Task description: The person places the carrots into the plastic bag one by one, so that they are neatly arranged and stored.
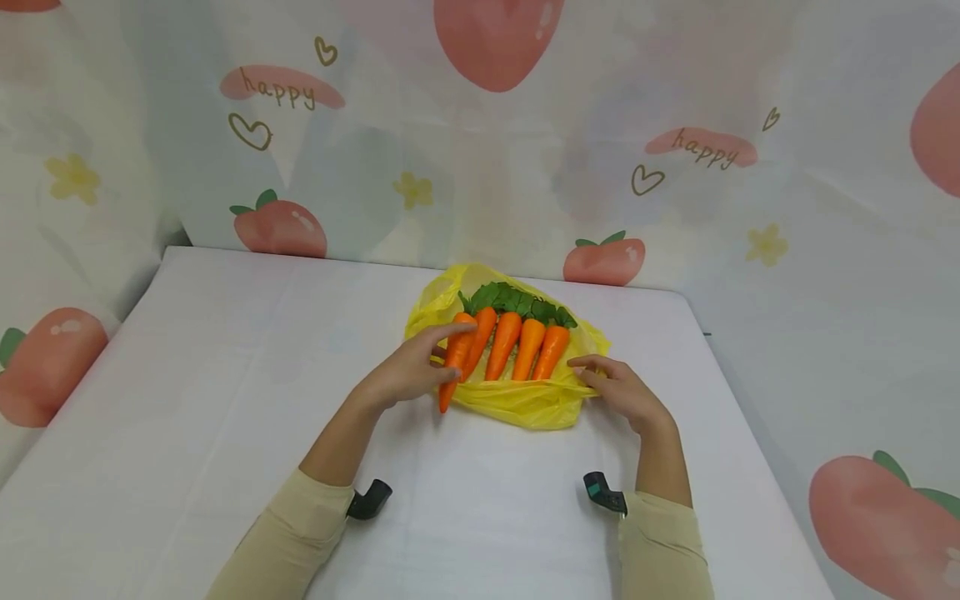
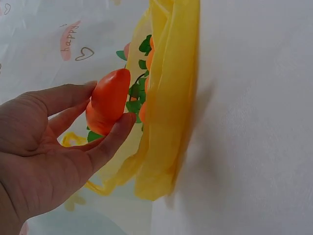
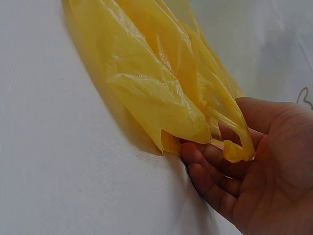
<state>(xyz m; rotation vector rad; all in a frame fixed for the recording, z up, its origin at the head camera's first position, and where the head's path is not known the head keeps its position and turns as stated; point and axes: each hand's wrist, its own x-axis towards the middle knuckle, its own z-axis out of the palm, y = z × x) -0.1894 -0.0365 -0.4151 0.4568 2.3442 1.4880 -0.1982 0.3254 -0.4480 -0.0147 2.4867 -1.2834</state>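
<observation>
An orange carrot (image 1: 456,354) is pinched between the thumb and fingers of my left hand (image 1: 411,367). Its tapered tip points toward me, over the front edge of the yellow plastic bag (image 1: 525,408). In the left wrist view this carrot (image 2: 108,100) is seen end-on, beside the bag's upright side. Several more carrots (image 1: 504,343) lie side by side in the wide bag mouth, green leaves (image 1: 517,300) at their far ends. My right hand (image 1: 622,387) holds the bag's right edge; in the right wrist view a thin fold of yellow plastic (image 3: 234,149) lies between thumb and curled fingers.
The bag rests near the far edge of a white-covered table (image 1: 300,375). Behind it hangs a printed cloth (image 1: 495,167) with peaches and hearts. Dark wrist devices (image 1: 370,500) sit at both sleeve cuffs.
</observation>
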